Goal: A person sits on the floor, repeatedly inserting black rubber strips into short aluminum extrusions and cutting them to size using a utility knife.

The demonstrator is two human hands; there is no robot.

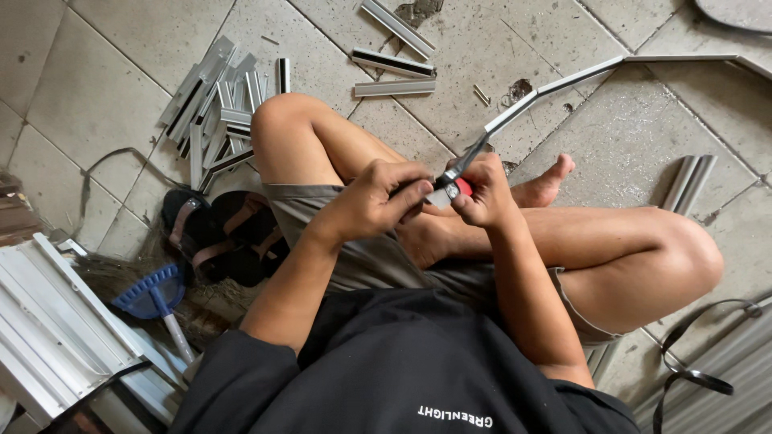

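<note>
Both hands [378,197] [482,193] gripping aluminium strip [555,84], long axis up-right, away from body.

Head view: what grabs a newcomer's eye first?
At centre, both hands meet over the crossed legs: the left hand and the right hand pinch a small red-and-silver tool at the end of a long bent metal strip that runs off to the upper right. Upper left, a pile of short aluminium profile offcuts lies on the tiled floor. Lower left, a blue broom lies beside dark sandals.
</note>
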